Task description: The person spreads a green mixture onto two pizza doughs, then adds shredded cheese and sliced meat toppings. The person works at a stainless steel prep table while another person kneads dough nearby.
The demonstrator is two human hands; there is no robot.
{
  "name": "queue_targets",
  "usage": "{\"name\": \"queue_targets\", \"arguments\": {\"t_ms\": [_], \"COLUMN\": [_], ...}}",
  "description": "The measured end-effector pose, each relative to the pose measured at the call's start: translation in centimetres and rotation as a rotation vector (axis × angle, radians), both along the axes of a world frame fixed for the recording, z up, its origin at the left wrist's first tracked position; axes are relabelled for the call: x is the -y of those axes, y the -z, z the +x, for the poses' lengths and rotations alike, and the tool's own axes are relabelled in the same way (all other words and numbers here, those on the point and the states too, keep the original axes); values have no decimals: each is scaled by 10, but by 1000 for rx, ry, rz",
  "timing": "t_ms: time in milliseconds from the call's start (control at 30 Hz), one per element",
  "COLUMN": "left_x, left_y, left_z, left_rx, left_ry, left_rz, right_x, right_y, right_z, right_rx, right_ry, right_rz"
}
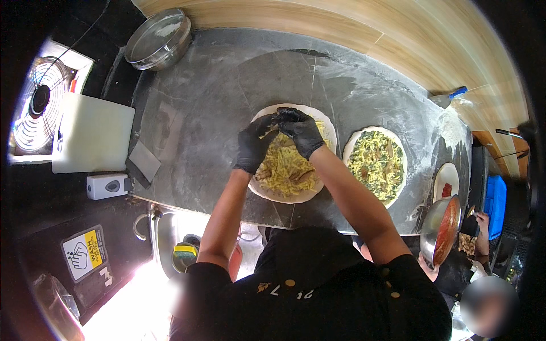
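Observation:
A large unbaked pizza (pixel 290 170) lies on the grey stone counter, covered with yellow shredded cheese and brown pieces of topping. Over its upper left part is my left hand (pixel 257 143) in a black glove, fingers bent inwards. My right hand (pixel 299 131), gloved in black too, is over its upper middle, fingertips close to those of the left. Whether the fingers hold any topping is hidden. To the right lies a smaller pizza (pixel 375 166) with greens, shredded cheese and brown pieces.
A co-worker at the lower right holds a steel bowl of red sauce (pixel 441 230) near a dough base (pixel 446 181) with some sauce. A blue-handled scraper (pixel 448 97) lies by the wall near flour. Lidded round container (pixel 158 39) stands upper left; a white cutting board (pixel 94 134) is at left.

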State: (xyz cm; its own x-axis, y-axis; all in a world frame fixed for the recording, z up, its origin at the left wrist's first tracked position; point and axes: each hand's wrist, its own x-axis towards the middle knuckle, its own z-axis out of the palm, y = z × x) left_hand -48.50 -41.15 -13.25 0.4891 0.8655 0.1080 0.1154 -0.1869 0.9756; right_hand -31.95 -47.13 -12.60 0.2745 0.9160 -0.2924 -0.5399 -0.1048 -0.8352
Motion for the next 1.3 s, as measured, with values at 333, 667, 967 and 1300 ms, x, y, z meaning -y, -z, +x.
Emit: {"name": "queue_targets", "arguments": {"t_ms": [333, 667, 967, 1300], "left_x": [50, 68, 93, 88], "left_y": [1, -5, 0, -29], "left_z": [-28, -40, -15, -54], "left_rx": [-331, -402, -577, -332], "left_ry": [163, 154, 422, 116], "left_rz": [199, 432, 591, 471], "right_x": [81, 114, 122, 128], "right_y": [-6, 5, -22, -3], "right_z": [0, 9, 8, -20], "right_rx": [-12, 882, 1287, 1419], "right_ry": [1, -94, -150, -271], "right_rz": [-174, -83, 59, 122]}}
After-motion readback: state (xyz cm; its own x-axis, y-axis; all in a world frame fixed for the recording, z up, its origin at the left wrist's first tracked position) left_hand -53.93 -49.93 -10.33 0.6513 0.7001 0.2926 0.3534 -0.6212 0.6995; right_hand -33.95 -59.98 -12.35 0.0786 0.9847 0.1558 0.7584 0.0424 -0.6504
